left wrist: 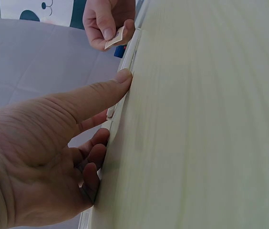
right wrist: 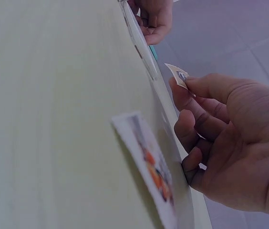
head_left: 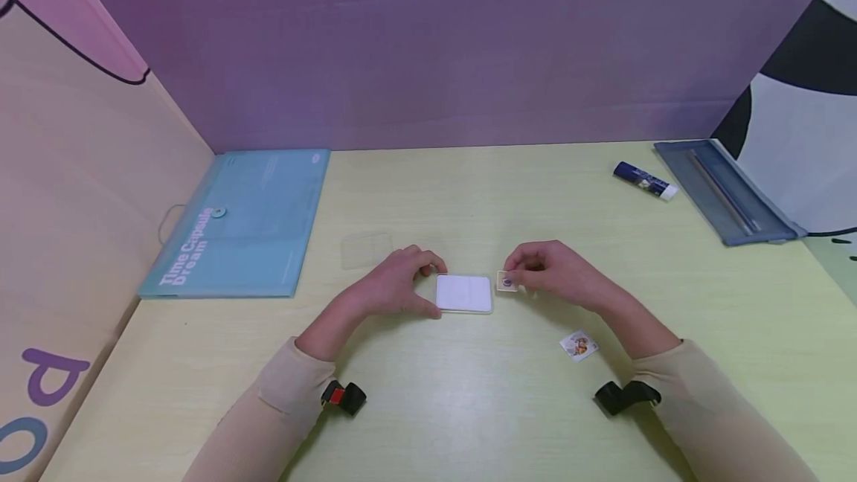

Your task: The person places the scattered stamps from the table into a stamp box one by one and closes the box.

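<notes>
A flat white case [head_left: 463,294] with rounded corners and a pale rim lies mid-table. My left hand [head_left: 402,285] holds it at its left end, thumb at the near edge and a finger at the far edge; the left wrist view shows the thumb [left wrist: 108,90] low against the rim. Just right of the case, my right hand [head_left: 559,274] pinches a small stamp [head_left: 506,282] between thumb and fingertips, its printed face partly covered. A second stamp [head_left: 579,346] with an orange picture lies nearer the front; it looms large in the right wrist view [right wrist: 149,167].
A clear, thin rectangular piece [head_left: 366,251] lies behind the left hand. At the left is a blue document folder [head_left: 254,229]. A dark blue glue stick [head_left: 644,181] and a blue zip pouch [head_left: 730,192] lie at back right. A purple partition [head_left: 455,50] stands behind the table.
</notes>
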`<action>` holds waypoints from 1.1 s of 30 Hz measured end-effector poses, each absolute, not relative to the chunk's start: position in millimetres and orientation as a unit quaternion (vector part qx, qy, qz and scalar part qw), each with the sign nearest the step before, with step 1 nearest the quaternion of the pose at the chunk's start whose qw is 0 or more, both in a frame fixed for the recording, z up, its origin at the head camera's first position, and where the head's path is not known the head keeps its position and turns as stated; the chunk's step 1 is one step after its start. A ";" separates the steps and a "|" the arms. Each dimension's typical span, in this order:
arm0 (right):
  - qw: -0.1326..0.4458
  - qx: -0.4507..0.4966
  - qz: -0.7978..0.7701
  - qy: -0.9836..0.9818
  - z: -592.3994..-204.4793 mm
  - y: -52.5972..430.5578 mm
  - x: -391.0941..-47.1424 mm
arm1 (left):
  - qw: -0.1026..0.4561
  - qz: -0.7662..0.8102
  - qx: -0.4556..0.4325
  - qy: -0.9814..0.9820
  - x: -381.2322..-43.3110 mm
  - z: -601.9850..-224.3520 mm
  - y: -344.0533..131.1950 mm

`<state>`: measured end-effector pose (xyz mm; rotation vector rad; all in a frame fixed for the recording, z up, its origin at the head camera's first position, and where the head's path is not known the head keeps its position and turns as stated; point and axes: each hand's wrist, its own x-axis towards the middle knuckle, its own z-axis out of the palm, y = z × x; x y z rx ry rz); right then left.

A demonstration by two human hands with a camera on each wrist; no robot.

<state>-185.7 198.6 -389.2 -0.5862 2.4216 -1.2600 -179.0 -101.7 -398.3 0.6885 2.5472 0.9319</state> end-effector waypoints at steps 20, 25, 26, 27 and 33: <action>0.179 -0.214 -0.443 0.852 -394.9 184.3 -190.2 | 0.173 0.321 0.237 0.901 -178.2 -396.8 -100.9; 0.184 -0.213 -0.445 0.850 -394.5 182.0 -190.1 | 0.173 0.320 0.238 0.900 -178.3 -396.4 -100.9; 0.185 -0.215 -0.447 0.848 -394.0 181.4 -189.7 | 0.173 0.320 0.239 0.900 -178.3 -396.2 -101.0; 0.187 -0.217 -0.448 0.847 -393.6 180.5 -189.4 | 0.173 0.319 0.239 0.901 -178.3 -396.2 -101.0; 0.193 -0.220 -0.449 0.844 -394.4 173.9 -190.0 | 0.172 0.317 0.242 0.901 -179.0 -396.4 -101.0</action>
